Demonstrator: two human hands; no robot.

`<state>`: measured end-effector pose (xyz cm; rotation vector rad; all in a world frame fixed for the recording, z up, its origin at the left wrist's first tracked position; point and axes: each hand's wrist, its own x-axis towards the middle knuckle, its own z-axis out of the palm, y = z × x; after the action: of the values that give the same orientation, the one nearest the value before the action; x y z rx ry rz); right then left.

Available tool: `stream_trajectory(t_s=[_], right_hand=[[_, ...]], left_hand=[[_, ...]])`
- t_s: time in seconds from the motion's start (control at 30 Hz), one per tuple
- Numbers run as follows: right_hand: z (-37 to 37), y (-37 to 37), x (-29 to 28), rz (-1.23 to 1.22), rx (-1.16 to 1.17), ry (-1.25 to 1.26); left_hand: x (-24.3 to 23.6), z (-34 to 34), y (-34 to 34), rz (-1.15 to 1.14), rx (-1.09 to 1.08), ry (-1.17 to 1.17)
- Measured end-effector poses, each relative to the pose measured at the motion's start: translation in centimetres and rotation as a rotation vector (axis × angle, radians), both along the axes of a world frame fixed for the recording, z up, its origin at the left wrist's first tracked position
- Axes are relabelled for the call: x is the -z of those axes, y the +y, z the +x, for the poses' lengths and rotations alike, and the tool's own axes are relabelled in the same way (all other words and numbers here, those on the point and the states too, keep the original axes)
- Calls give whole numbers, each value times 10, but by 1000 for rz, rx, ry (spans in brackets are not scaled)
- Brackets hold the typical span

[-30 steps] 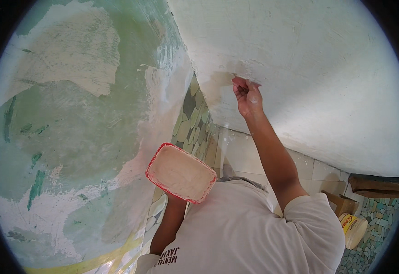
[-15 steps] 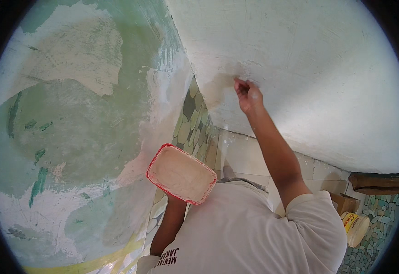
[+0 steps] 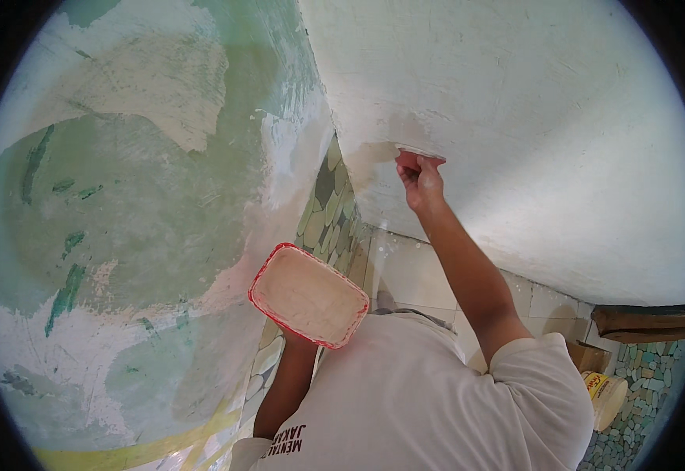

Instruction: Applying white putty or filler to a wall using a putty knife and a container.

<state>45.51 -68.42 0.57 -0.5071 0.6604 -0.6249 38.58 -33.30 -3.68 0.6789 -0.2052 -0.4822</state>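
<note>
My right hand point(image 3: 423, 187) is closed around a small red putty scraper point(image 3: 430, 160), with pale putty along its far edge. The blade lies at or very near the white wall point(image 3: 515, 102), just below a damp-looking grey patch; whether it touches I cannot tell. On the left, a red-rimmed rectangular tub point(image 3: 309, 294) of smooth pale putty rests on my left hand point(image 3: 298, 336). The tub conceals most of that hand's fingers. Dried putty smears cover the tub's rim.
A green wall point(image 3: 123, 220) with pale patches rises on the left. Between the walls runs a strip of pebble-pattern tile point(image 3: 327, 196). Pale floor tiles point(image 3: 413, 271) lie below. At the lower right are a wooden ledge point(image 3: 644, 322) and a pale bucket point(image 3: 608, 400).
My right hand has turned and drawn slightly back toward me, bringing the red scraper into sight. The tub in my left hand has hardly moved.
</note>
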Motion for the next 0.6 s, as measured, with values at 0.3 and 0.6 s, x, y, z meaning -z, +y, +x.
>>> stream_trajectory(t_s=[0.3, 0.6], right_hand=[[-10, 12, -82, -110, 42, -168], [-17, 26, 84, 17, -95, 200]], left_hand=[[-4, -2, 0, -52, -6, 19], [-9, -11, 0, -99, -1, 53]])
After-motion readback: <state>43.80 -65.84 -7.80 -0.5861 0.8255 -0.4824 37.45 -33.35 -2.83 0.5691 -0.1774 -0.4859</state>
